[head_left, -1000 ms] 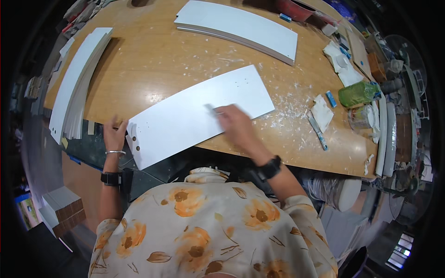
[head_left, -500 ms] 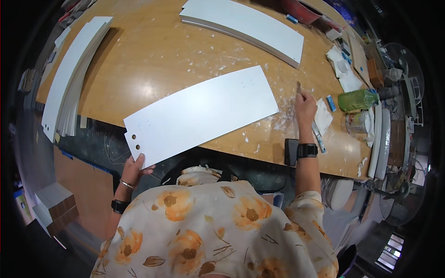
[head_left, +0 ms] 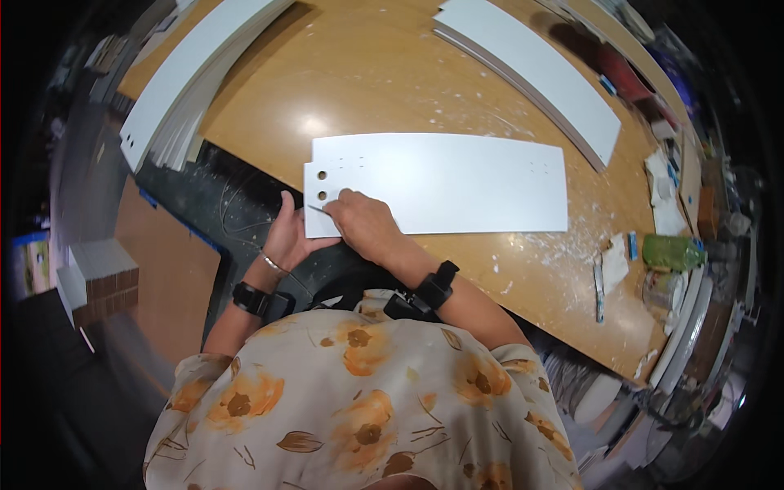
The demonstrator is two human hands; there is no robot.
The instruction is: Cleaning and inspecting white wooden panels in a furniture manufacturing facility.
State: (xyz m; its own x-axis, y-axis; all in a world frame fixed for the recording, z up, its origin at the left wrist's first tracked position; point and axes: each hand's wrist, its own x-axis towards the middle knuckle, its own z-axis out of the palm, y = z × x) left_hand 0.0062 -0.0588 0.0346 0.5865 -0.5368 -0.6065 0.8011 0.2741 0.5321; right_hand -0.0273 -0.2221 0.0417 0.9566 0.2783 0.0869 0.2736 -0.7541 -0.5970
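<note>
A white panel with two round holes near its left end lies slantless across the near table edge, that end jutting past the table. My left hand is at its lower left corner, thumb spread away from the panel and one finger showing below the edge; other fingers are hidden behind the panel. Over the same corner, my right hand pinches a small thin blade. The blade's tip points at the panel's left edge, just below the lower hole. Whether it touches is unclear.
Stacks of similar white panels stand at the far left and far right. White scraps dot the wooden table. Along the right side are a utility knife, white paper, a green bottle and a tin.
My right hand has come left from the table's right side to the panel's holed end, carrying the blade. The panel has turned nearly level. My left thumb has come off its face. The view has shifted.
</note>
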